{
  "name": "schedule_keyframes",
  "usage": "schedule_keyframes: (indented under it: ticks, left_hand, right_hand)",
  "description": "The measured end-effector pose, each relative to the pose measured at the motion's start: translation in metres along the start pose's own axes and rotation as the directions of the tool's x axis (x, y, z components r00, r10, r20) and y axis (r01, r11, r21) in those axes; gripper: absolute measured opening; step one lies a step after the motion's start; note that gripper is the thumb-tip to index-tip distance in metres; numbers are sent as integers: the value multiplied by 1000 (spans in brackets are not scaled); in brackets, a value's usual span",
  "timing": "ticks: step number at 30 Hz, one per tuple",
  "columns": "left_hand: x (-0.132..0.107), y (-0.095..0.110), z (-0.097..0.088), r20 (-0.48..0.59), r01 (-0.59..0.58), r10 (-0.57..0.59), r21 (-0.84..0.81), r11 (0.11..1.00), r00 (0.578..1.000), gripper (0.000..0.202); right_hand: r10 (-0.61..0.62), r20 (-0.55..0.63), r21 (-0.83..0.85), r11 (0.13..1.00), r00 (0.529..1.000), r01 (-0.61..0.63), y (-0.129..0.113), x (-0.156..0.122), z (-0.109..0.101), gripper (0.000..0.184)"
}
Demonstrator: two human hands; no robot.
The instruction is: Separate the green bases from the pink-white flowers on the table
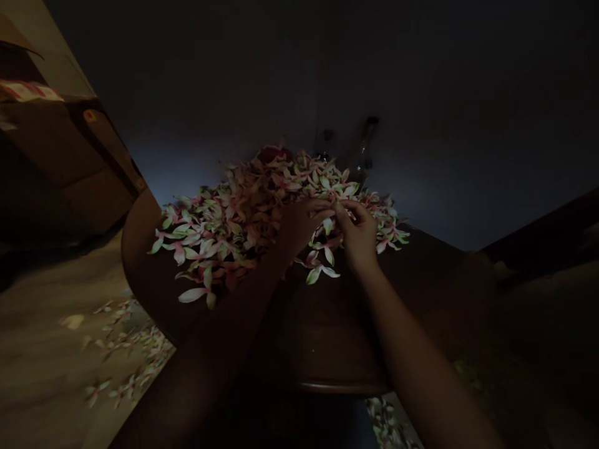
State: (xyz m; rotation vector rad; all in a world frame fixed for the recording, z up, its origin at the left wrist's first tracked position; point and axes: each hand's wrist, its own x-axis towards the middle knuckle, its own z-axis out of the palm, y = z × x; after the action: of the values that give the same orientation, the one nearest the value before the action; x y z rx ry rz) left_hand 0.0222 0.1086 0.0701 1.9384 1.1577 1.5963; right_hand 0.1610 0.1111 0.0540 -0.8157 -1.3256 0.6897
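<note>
A big heap of pink and white flowers with green-tipped petals (234, 212) covers the back of a dark round table (318, 337). Over the heap's right front, my left hand (302, 223) and my right hand (361, 236) meet at their fingertips. Both are closed in a pinch, seemingly on one small flower; the fingers and the dim light mostly hide it. Just beneath my hands, a few loose flowers (318, 265) lie at the heap's front edge.
Behind the heap stand a clear bottle-like object (364, 153) and something red (274, 153), against a dark wall. Cardboard boxes (84, 149) are stacked at the left. More flowers (140, 352) lie scattered low at the left, and others (388, 424) below the table's front edge.
</note>
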Motion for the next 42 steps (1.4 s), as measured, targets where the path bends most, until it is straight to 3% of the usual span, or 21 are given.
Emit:
schedule_keyframes:
  ticks: [6, 15, 20, 25, 28, 35, 37, 39, 42]
  left_hand:
    - [2, -4, -1, 57, 108, -102, -113, 988, 993, 16]
    - [0, 0, -3, 84, 151, -140, -153, 977, 987, 18]
    - [-1, 6, -4, 29, 21, -23, 63, 998, 999, 19]
    - [-1, 2, 1, -17, -134, 147, 331, 934, 989, 17]
    - [1, -4, 4, 13, -203, 212, 360, 911, 977, 16]
    - [0, -10, 8, -34, -201, 226, 347, 916, 973, 13]
    - [-1, -10, 9, -116, -118, 159, 298, 947, 980, 12]
    - [-2, -13, 7, -244, 59, -10, 192, 980, 970, 17]
    - [-1, -27, 4, -323, 298, -320, -115, 947, 891, 33]
  right_hand:
    - [38, 6, 16, 999, 999, -39, 0, 1, -3, 26]
    - [36, -32, 17, 999, 999, -36, 9, 7, -7, 25]
    - [43, -27, -10, 999, 999, -43, 5, 5, -6, 27]
    - [85, 1, 49, 995, 996, -85, 1, 2, -2, 30]
    - [84, 16, 49, 995, 996, -84, 1, 1, -1, 29]
    - [42, 44, -59, 997, 998, -40, 1, 2, -4, 16]
    - [65, 57, -100, 993, 996, -59, 1, 1, -4, 14]
    - [92, 42, -101, 991, 995, -87, 1, 0, -2, 13]
    - [87, -40, -36, 995, 995, -89, -2, -3, 2, 15]
